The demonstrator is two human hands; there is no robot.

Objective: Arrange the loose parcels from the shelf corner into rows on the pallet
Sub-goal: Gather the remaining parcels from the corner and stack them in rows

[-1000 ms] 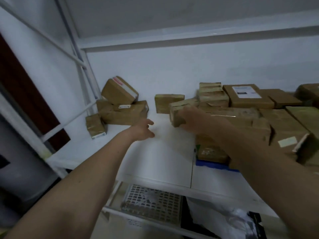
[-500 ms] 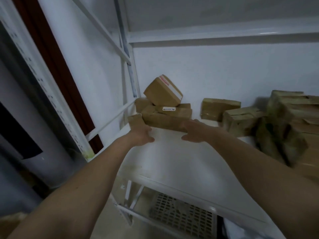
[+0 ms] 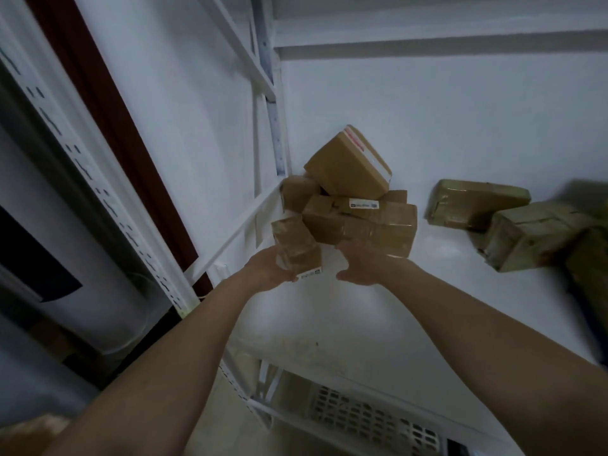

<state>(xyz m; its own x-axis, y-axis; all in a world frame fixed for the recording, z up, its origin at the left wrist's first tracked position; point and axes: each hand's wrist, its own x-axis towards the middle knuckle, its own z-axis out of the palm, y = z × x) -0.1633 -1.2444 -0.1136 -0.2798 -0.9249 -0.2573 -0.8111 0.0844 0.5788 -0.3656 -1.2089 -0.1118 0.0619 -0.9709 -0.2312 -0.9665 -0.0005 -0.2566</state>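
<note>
Loose brown parcels are heaped in the shelf corner. A tilted box with red-and-white tape (image 3: pixel 348 162) lies on top of a long parcel with a white label (image 3: pixel 365 223), and a small wrapped one (image 3: pixel 297 191) sits behind them. My left hand (image 3: pixel 271 273) grips a small taped parcel (image 3: pixel 296 246) from below, just off the pile's left front. My right hand (image 3: pixel 360 263) has its fingers spread, their tips at the lower front edge of the long parcel. Two more parcels (image 3: pixel 477 204) (image 3: pixel 533 236) lie to the right.
The white shelf board (image 3: pixel 378 311) runs forward from the pile. A white perforated upright (image 3: pixel 274 103) and diagonal braces close off the corner at left. A white slotted crate (image 3: pixel 371 419) sits on the level below. A dark red panel (image 3: pixel 108 103) stands beyond the frame.
My left hand has taken hold of the small parcel by the pile and raised it off the board. My right hand left the parcel near the stack and came to the long parcel.
</note>
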